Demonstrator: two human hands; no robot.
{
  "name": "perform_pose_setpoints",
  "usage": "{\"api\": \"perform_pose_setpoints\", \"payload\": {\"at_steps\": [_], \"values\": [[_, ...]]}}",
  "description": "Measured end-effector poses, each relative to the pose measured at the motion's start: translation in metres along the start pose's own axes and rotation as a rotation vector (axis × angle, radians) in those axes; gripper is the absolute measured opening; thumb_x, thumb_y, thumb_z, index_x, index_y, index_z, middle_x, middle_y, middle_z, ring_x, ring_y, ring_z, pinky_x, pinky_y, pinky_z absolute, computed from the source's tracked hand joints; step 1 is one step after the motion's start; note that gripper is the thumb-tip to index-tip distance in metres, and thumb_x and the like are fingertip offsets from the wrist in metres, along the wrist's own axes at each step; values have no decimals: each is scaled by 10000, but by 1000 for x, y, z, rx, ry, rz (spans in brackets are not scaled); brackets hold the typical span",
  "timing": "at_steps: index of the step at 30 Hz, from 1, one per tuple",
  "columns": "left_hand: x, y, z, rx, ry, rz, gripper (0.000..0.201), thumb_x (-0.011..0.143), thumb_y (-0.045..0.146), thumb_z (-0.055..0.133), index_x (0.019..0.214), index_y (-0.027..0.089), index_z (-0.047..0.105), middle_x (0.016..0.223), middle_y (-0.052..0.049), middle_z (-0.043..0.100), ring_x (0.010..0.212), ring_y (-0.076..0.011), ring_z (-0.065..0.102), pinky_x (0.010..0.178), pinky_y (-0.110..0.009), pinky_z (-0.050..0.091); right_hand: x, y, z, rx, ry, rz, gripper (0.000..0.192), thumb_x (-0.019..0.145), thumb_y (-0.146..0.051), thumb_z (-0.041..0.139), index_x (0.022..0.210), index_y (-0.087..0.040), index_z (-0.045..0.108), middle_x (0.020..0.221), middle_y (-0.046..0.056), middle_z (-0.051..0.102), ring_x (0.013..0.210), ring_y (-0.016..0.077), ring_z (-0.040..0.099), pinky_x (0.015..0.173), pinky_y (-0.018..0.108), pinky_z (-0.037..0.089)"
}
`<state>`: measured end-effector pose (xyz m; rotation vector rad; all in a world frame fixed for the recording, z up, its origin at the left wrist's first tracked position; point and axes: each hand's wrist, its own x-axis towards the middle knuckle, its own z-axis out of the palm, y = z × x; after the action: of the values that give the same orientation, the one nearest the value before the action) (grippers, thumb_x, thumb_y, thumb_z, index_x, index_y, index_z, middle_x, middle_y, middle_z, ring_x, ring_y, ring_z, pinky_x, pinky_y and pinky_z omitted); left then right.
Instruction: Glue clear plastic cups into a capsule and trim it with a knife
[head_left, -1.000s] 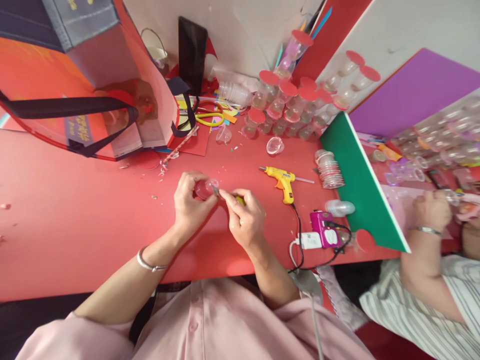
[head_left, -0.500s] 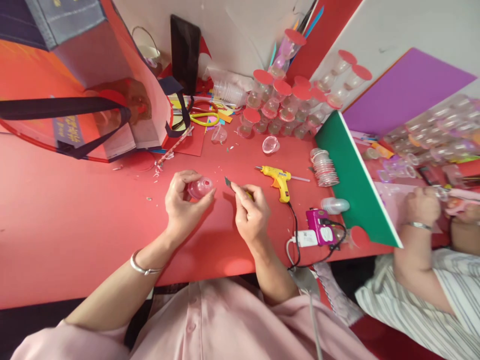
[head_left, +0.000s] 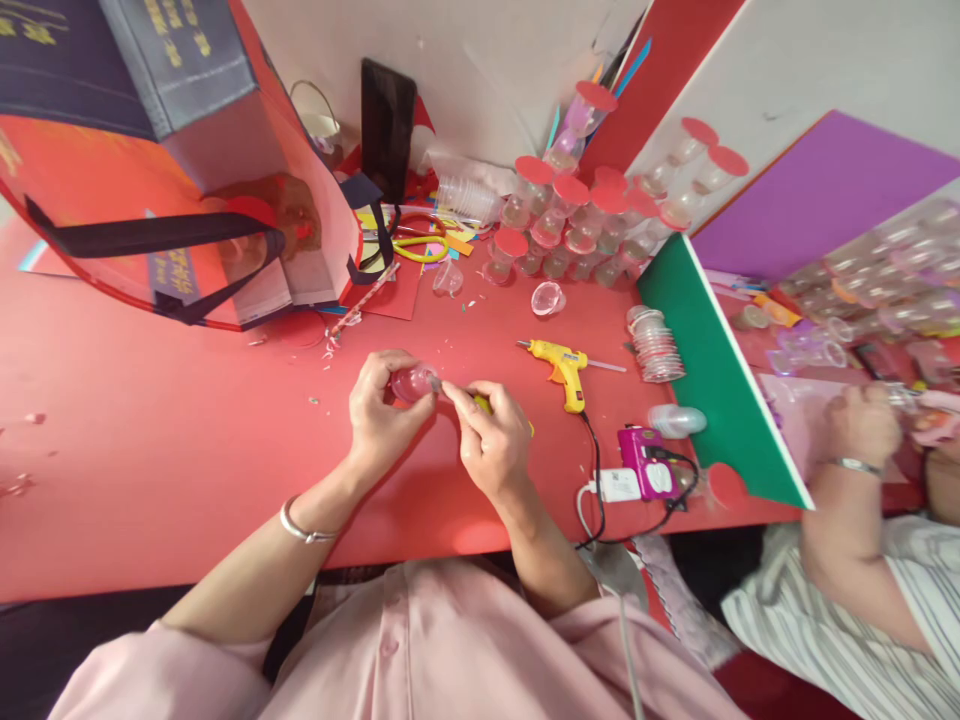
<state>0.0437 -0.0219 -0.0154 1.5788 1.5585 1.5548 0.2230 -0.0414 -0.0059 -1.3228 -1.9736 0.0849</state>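
Hands (head_left: 375, 420) with cup (head_left: 409, 384), knife (head_left: 436, 384), open tabletop (head_left: 187, 450) leftward

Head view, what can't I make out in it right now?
All in the head view:
Clear cup: left side hidden by the left hand.
Knife: handle mostly covered by the right hand.
Blade: too small to tell how deep its tip goes.
Orange bag: cut off by the top and left edges.
Co-worker's striped clothing: cut off by the right edge.

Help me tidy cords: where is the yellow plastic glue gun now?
In the head view, the glue gun lies right of centre on the red table, between the person's right hand and the stacked clear plastic pieces.
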Motion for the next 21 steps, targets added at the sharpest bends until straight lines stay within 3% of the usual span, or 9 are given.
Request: {"api": "perform_pose_setpoints", "payload": {"at_steps": [4,12,18,21], "values": [[1,0,-1,19,-12,14,329,825,236,815,1121,236,672,1110,-64,701,1033,-223,715,920,-381,605,2,8,-4,5,74,52,436,1051,-155,559,1380,-363,756,1134,73,718,1027,188,715,921,335,599],[2,-3,-1,-10,-36,-7,304,829,187,774,1115,234,685,1093,-62,708,1007,-208,715,878,-348,602,2,-2,-2,46,-54,-14,434,1054,-178,571,1401,-375,739,1138,61,719,1033,184,704,920,316,587],[0,3,-2,-26,-66,-16,334,818,225,815,1126,231,687,1122,-68,715,1027,-218,725,884,-347,608,3,11,-5,36,55,69,417,1055,-143,550,1360,-324,770,1118,74,714,1005,177,709,899,313,591],[1,-2,-1,-6,-77,-42,362,826,226,806,1173,238,701,1128,-62,728,1023,-213,727,889,-342,606,4,6,-7,95,34,25,391,1072,-178,555,1365,-328,767,1131,72,716,1015,172,714,899,303,587]]}}
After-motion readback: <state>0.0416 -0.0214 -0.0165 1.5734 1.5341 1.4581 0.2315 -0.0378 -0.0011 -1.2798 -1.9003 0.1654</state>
